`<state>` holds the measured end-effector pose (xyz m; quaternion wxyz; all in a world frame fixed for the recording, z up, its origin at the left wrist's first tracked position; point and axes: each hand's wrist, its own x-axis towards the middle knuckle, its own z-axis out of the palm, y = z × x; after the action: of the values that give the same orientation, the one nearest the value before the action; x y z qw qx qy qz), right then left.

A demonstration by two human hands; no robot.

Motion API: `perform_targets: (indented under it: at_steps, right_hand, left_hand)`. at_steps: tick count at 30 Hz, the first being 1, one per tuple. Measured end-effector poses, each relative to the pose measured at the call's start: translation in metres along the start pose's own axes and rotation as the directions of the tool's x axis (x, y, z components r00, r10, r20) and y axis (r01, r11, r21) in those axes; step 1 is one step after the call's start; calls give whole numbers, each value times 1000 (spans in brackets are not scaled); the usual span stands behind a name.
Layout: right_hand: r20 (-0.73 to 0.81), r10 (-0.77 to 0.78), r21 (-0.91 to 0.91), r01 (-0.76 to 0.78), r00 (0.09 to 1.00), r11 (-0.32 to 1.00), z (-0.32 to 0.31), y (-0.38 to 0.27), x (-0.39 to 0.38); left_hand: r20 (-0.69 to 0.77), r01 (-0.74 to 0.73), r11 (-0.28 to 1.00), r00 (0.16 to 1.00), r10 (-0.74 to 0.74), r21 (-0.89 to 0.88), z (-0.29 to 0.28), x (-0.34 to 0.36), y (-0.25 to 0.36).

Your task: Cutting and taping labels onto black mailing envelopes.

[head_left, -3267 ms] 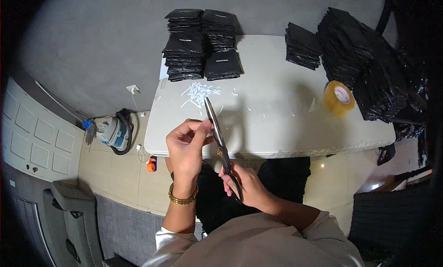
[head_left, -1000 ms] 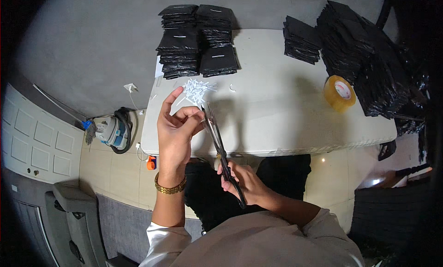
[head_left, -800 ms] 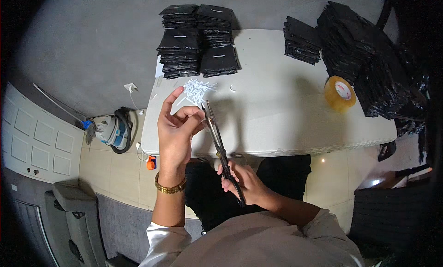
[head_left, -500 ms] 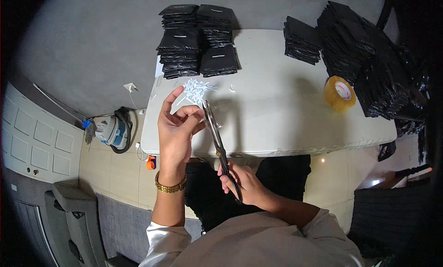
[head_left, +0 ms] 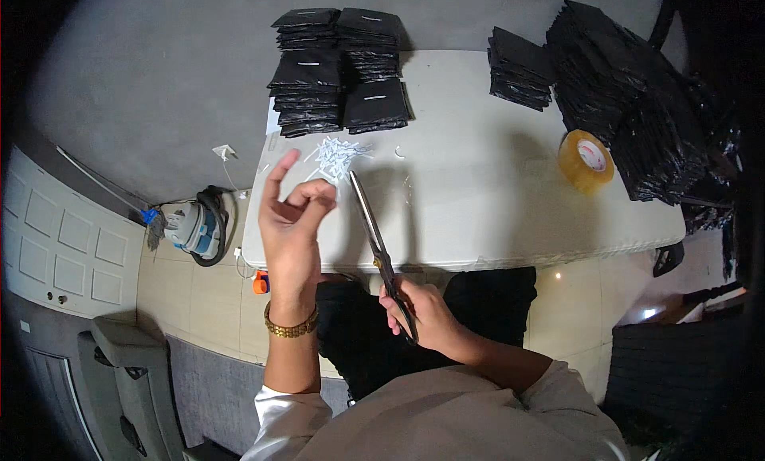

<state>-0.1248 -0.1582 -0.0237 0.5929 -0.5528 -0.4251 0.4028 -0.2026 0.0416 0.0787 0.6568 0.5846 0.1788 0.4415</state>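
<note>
My left hand [head_left: 292,230] is raised over the table's near left part, thumb and fingers pinched together and one finger pointing up. Whatever the pinch holds, if anything, is too small to make out. In my right hand [head_left: 429,316] is a pair of scissors [head_left: 371,231], gripped by the black handles. Its long blades are together and point away from me, the tip close to a heap of small white paper strips [head_left: 339,154]. To the right of the heap lies one curled white strip [head_left: 401,153].
Stacks of flat black plastic packages [head_left: 307,72] stand at the table's far left, white strips on top. More black packages [head_left: 522,69] and a large black pile [head_left: 606,70] fill the right side of the white table [head_left: 478,214]. A tape roll [head_left: 587,160] lies by that pile.
My left hand has drawn back to the left, away from the scissors. The scissors stay in my right hand, almost in the same place, and their blades have closed together.
</note>
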Motion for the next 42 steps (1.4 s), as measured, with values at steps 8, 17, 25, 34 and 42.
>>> perform_targets:
  at_steps: [8,17,25,34,42]
  right_hand:
    - [27,3,-80,-1,1000,997,-8,5,-3]
    - [43,53,-164,-45,998,985,-11,6,-4]
    - [133,50,-323,-4,990,946,-13,15,-13]
    - [209,-22,-77,39,978,996,-27,23,-34]
    - [169,-66,-85,81,983,993,-24,22,-15]
  left_hand:
    - [19,-147,968,989,146,201,6,7,19]
    - [266,-31,911,960,-87,412,17,28,16]
    - [197,-1,961,979,-55,275,20,30,18]
    - [156,38,955,984,-87,295,18,28,21]
    - [159,39,951,983,-92,307,16,20,17]
